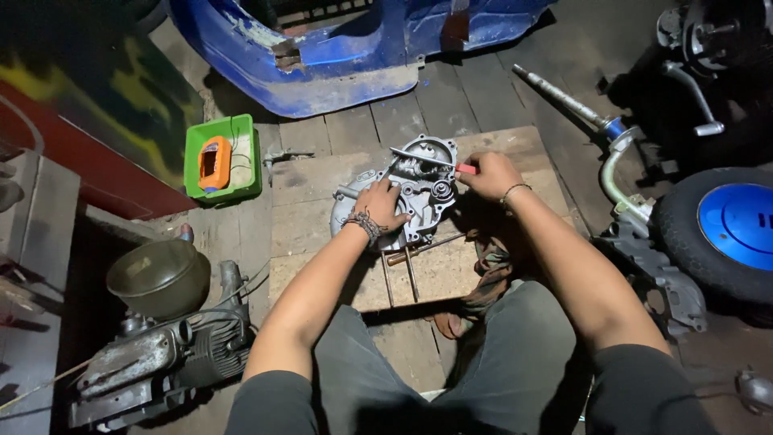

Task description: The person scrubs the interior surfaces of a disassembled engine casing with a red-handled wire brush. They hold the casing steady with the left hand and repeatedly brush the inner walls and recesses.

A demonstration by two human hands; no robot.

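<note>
Dim workshop, plank floor point(419, 105) with a plywood board point(306, 217) laid on it. Grey engine casing point(419, 189) sits near the board's far edge. Left hand point(380, 207) rests on the casing's left side, fingers curled on it. Right hand point(489, 175), fingers clamped on a red-handled screwdriver point(427, 158), tip pointing left over the casing top. Loose rods point(403, 270) lie at the board's near edge. Green tray point(193, 173) holding an orange meter point(214, 163) off the board's left; blue-hubbed wheel point(729, 234) far right; blue bodywork point(346, 56) beyond.
</note>
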